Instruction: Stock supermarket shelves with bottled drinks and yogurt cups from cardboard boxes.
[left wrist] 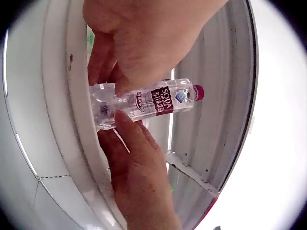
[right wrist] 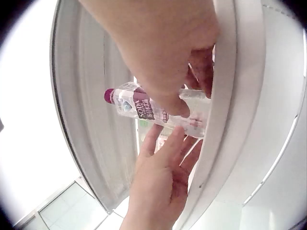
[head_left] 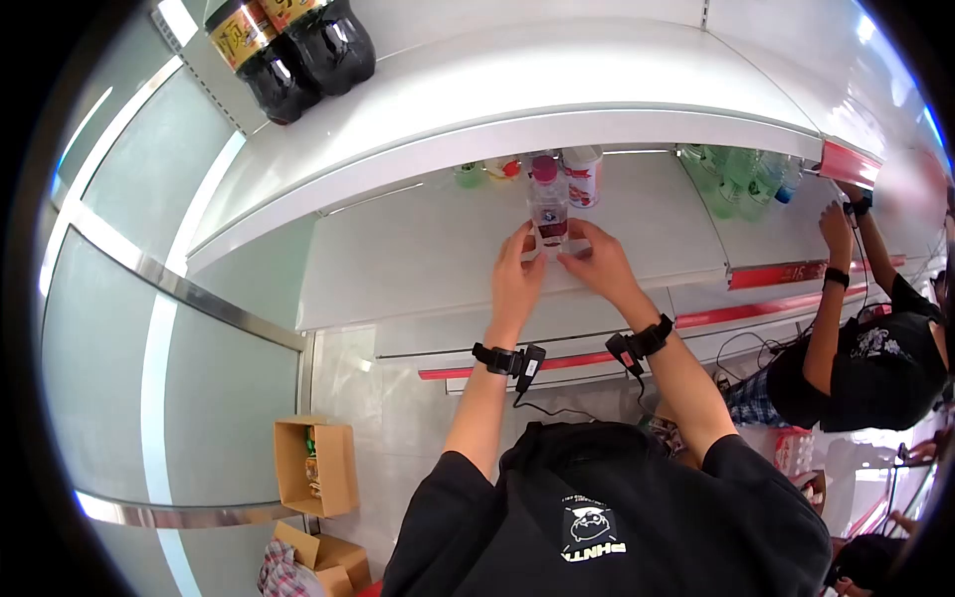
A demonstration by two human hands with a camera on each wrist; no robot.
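A clear soda water bottle (head_left: 550, 211) with a dark pink cap and a maroon label stands upright on the lower shelf (head_left: 408, 264), close to its front edge. From one side my left hand (head_left: 518, 280) holds the bottle low down, thumb in front and fingers behind. My right hand (head_left: 604, 263) grips it likewise from the other side. In the left wrist view, the label of the bottle (left wrist: 163, 99) reads SODA, and the thumbs lie near its base. The right wrist view shows both hands around the lower half of the bottle (right wrist: 144, 106).
Right behind the bottle is a white and red can (head_left: 583, 177). An upper shelf (head_left: 517, 95) overhangs, carrying large dark bottles (head_left: 328, 50). Green bottles (head_left: 741, 184) stand farther right, near another person (head_left: 856, 368). Cardboard boxes (head_left: 338, 468) sit on the floor at left.
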